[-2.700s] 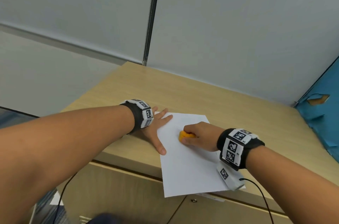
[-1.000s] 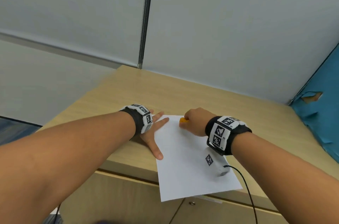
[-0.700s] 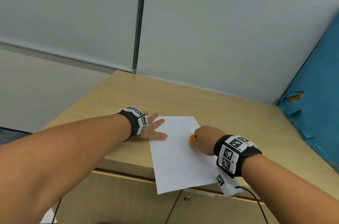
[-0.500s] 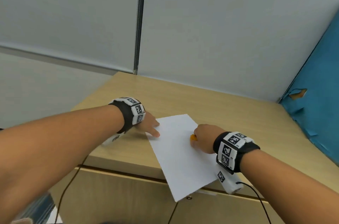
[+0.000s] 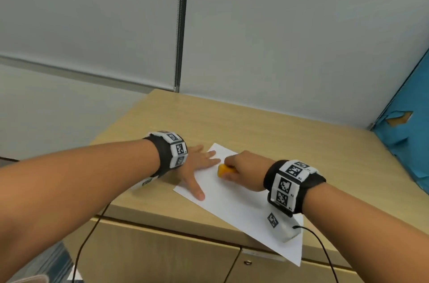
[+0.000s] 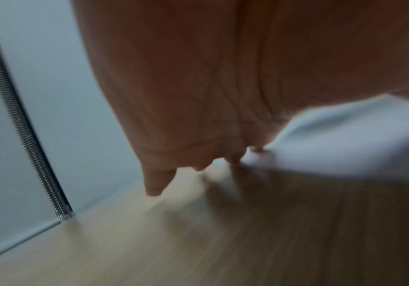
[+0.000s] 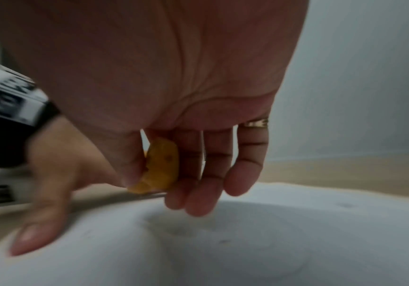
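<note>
A white sheet of paper (image 5: 234,199) lies slantwise on the wooden cabinet top (image 5: 255,129), its near corner hanging over the front edge. My left hand (image 5: 199,166) lies flat with spread fingers on the sheet's left edge, thumb on the paper. My right hand (image 5: 241,170) grips a small orange eraser-like block (image 5: 224,170) between thumb and fingers and holds it against the paper. In the right wrist view the orange block (image 7: 160,166) sits between my thumb and fingers above the paper (image 7: 247,241). The left wrist view is blurred, showing my palm (image 6: 198,87) and the paper (image 6: 345,139).
Grey partition walls (image 5: 278,39) stand behind the cabinet, with a dark seam (image 5: 181,27) at the corner. A blue panel (image 5: 408,132) rises at the right. Cabinet doors (image 5: 162,257) are below the front edge, and cables (image 5: 86,241) hang from both wrists.
The paper has turned so it lies more slantwise. My left hand, drawn in at the sheet's corner before, has spread flat on its left edge. My right hand keeps holding the orange block.
</note>
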A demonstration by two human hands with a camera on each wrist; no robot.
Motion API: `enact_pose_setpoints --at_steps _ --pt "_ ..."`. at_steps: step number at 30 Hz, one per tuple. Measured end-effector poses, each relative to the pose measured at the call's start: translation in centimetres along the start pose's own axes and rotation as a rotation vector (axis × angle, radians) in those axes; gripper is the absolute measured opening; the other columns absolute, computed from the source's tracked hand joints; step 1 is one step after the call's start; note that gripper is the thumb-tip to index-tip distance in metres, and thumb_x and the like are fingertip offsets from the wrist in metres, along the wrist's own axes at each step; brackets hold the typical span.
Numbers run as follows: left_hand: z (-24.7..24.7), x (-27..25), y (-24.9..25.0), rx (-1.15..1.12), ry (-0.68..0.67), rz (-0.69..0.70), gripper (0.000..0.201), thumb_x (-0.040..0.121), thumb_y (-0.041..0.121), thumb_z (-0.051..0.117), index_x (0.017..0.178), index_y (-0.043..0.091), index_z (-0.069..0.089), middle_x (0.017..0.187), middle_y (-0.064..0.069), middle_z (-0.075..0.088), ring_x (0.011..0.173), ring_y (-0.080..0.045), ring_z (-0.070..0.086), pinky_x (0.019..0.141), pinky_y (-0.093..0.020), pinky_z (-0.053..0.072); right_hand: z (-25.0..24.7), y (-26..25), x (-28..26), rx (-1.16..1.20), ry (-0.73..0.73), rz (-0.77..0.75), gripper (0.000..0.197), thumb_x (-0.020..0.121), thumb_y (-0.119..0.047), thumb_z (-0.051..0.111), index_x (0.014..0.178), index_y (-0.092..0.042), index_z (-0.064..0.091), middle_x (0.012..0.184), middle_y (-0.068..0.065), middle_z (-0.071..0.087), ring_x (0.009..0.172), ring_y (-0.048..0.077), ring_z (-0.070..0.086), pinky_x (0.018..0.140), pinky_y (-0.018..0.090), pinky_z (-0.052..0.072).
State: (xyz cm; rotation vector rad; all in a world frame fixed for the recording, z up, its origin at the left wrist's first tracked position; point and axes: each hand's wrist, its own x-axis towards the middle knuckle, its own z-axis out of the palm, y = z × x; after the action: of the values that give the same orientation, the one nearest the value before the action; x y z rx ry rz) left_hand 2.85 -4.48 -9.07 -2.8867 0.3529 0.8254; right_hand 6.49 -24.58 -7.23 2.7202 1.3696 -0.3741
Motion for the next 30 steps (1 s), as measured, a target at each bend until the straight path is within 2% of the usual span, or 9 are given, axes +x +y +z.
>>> enact_pose_setpoints --at_steps 3,6,10,13,16,18,21,26,30 --pt "1.2 1.4 -0.9 -0.004 0.007 -0.001 0.134 0.06 0.087 0.063 0.149 0.042 -0.028 0.159 0.011 -0.034 0.146 -0.033 -0.029 0.114 -0.063 -0.008 0.9 -2.3 0.6 0.009 -0.086 -0.111 0.03 0.102 -0.046 0.047 0.091 -0.02 0.055 0.077 -0.004 0.053 0.069 0.016 0.05 0.068 0.035 0.04" --pt "1.5 2.1 -1.3 -0.007 0.003 -0.016 0.14 0.054 0.089 0.064 0.147 0.044 -0.03 0.157 0.012 -0.037 0.145 -0.032 -0.031 0.114 -0.064 -0.008 1.1 -2.1 1.9 -0.045 -0.027 -0.129 0.026 0.101 -0.048 0.047 0.088 -0.026 0.052 0.075 -0.008 0.048 0.072 0.017 0.051 0.068 0.035 0.042" --pt "1.2 2.1 -1.1 0.01 -0.01 -0.04 0.14 0.054 0.088 0.066 0.147 0.044 -0.028 0.158 0.008 -0.037 0.146 -0.033 -0.03 0.115 -0.064 -0.007 -0.4 0.0 4.9 -0.141 0.064 0.12 0.035 0.099 -0.048 0.042 0.098 -0.02 0.062 0.088 0.002 0.055 0.082 0.027 0.058 0.068 0.034 0.045" --pt "1.3 2.3 -1.3 0.003 -0.017 -0.041 0.14 0.051 0.091 0.064 0.147 0.046 -0.028 0.157 0.009 -0.039 0.145 -0.033 -0.032 0.115 -0.066 -0.006 0.2 -1.1 4.8 -0.061 0.063 0.04 0.032 0.097 -0.042 0.047 0.079 -0.017 0.054 0.078 0.001 0.054 0.07 0.023 0.054 0.062 0.033 0.043" --pt "1.5 2.4 -1.5 0.005 -0.021 -0.046 0.142 0.048 0.094 0.061 0.146 0.046 -0.03 0.156 0.01 -0.04 0.145 -0.033 -0.031 0.116 -0.064 -0.006 1.4 -2.1 3.5 0.048 -0.049 -0.083 0.041 0.094 -0.044 0.056 0.064 -0.018 0.049 0.063 -0.001 0.052 0.059 0.018 0.049 0.062 0.038 0.045" --pt "1.3 2.2 -1.4 -0.003 -0.021 -0.052 0.141 0.051 0.091 0.063 0.145 0.045 -0.031 0.156 0.009 -0.039 0.145 -0.033 -0.031 0.117 -0.064 -0.006 0.6 -1.0 4.5 0.026 -0.027 -0.022 0.039 0.094 -0.048 0.054 0.064 -0.022 0.051 0.066 -0.001 0.055 0.064 0.019 0.055 0.065 0.038 0.049" --pt "1.0 1.9 -1.0 -0.004 -0.036 -0.062 0.14 0.053 0.088 0.065 0.145 0.045 -0.031 0.157 0.007 -0.038 0.145 -0.033 -0.031 0.116 -0.065 -0.006 -0.6 0.3 6.2 -0.026 0.053 0.08 0.034 0.094 -0.043 0.05 0.066 -0.023 0.048 0.07 0.0 0.055 0.066 0.021 0.057 0.062 0.033 0.047" --pt "1.0 2.2 -1.3 0.029 -0.055 -0.074 0.141 0.044 0.096 0.06 0.144 0.05 -0.029 0.155 0.009 -0.041 0.146 -0.033 -0.031 0.116 -0.066 -0.002 0.8 -1.5 4.8 0.031 -0.094 -0.034 0.037 0.092 -0.046 0.057 0.067 -0.019 0.053 0.067 -0.001 0.057 0.064 0.02 0.055 0.062 0.034 0.046" --pt "1.1 2.2 -1.2 -0.012 -0.031 -0.066 0.148 0.035 0.097 0.056 0.142 0.048 -0.034 0.157 0.008 -0.037 0.145 -0.033 -0.031 0.116 -0.065 -0.003 -0.8 0.6 6.0 0.006 0.012 0.197 0.036 0.092 -0.044 0.051 0.068 -0.017 0.053 0.073 0.003 0.059 0.073 0.027 0.061 0.059 0.03 0.043"
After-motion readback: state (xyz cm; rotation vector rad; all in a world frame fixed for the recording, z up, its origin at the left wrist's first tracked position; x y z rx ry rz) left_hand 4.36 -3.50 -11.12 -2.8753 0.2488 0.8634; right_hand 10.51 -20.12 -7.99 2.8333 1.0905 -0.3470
